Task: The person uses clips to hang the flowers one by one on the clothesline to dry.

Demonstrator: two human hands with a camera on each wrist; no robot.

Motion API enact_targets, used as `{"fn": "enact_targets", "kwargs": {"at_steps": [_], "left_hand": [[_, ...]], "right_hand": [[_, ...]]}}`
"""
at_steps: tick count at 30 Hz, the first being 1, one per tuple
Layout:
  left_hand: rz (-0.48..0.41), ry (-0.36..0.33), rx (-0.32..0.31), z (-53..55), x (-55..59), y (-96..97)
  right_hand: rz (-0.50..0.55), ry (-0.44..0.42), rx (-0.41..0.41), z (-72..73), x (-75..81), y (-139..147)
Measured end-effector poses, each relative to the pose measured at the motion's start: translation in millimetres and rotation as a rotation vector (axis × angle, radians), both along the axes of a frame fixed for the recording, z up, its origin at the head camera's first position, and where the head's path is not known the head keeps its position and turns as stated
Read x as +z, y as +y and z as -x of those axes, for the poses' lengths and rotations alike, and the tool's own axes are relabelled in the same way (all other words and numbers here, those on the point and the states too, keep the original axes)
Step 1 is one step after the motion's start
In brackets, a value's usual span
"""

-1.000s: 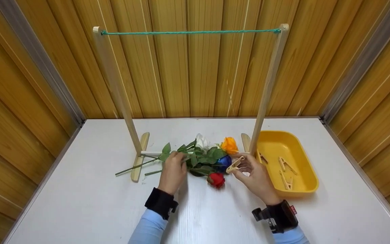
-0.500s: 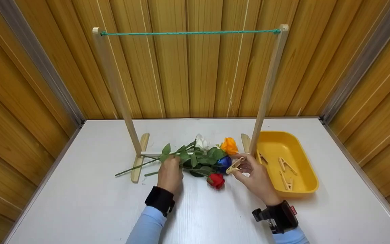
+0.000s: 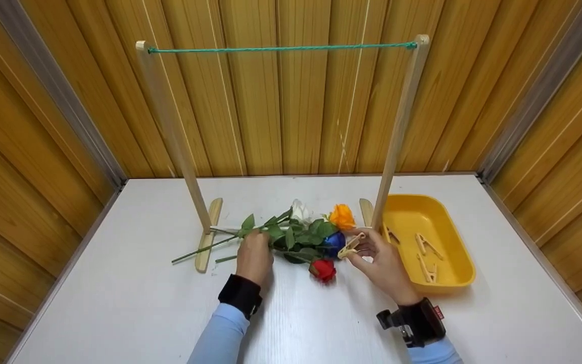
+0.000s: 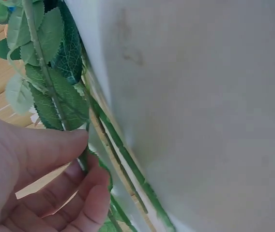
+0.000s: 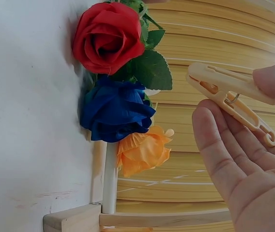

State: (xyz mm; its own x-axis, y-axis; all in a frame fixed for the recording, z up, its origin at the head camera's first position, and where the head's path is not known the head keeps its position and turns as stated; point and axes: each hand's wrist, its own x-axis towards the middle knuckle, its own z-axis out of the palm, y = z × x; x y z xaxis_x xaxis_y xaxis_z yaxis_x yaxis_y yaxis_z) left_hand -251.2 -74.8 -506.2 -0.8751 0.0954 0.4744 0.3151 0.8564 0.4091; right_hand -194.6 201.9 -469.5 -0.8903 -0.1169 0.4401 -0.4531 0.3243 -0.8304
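Artificial roses lie together on the white table: red (image 3: 323, 270), blue (image 3: 335, 244), orange (image 3: 342, 217) and white (image 3: 300, 211), with green leaves and stems pointing left. My left hand (image 3: 254, 258) pinches a green leafy rose stem (image 4: 50, 89) between thumb and fingers. Which bloom that stem belongs to, I cannot tell. Beside the blooms, my right hand (image 3: 379, 263) holds a beige clothespin (image 5: 232, 99) between thumb and fingers, apart from the flowers. The clothespin's jaw end points away from the palm.
A wooden stand with a left post (image 3: 187, 162) and a right post (image 3: 397, 141) rises behind the flowers. A green cord (image 3: 281, 49) runs between the post tops. To the right, a yellow tray (image 3: 455, 222) holds several clothespins (image 3: 427, 268).
My left hand has drawn slightly back toward me, and its fingers have closed on the stem under the leaves. The right hand with the clothespin stays nearly still.
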Motion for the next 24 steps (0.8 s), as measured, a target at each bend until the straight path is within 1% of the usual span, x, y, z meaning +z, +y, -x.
{"fn": "enact_targets", "kwargs": {"at_steps": [3,7,10,14,20,24], "left_hand": [[-0.012,0.028,-0.009,-1.1,3.2,1.8],[-0.003,0.067,-0.023,-3.7,9.7,4.4],[0.022,0.121,-0.029,-5.3,14.6,6.2],[0.048,0.186,-0.033,-6.5,20.3,8.1],[0.081,0.279,-0.025,-7.8,28.5,10.1],[0.038,0.3,-0.065,-8.7,34.7,11.8]], "right_hand": [[0.001,-0.002,-0.005,-0.5,0.5,0.2],[0.001,-0.023,-0.014,-1.0,1.1,0.1],[0.001,-0.034,-0.015,-0.6,1.0,0.2],[-0.005,-0.026,-0.015,-1.0,1.3,0.4],[-0.003,-0.028,-0.003,-1.0,0.9,0.6],[-0.001,-0.013,0.006,-0.2,-0.3,0.3]]}}
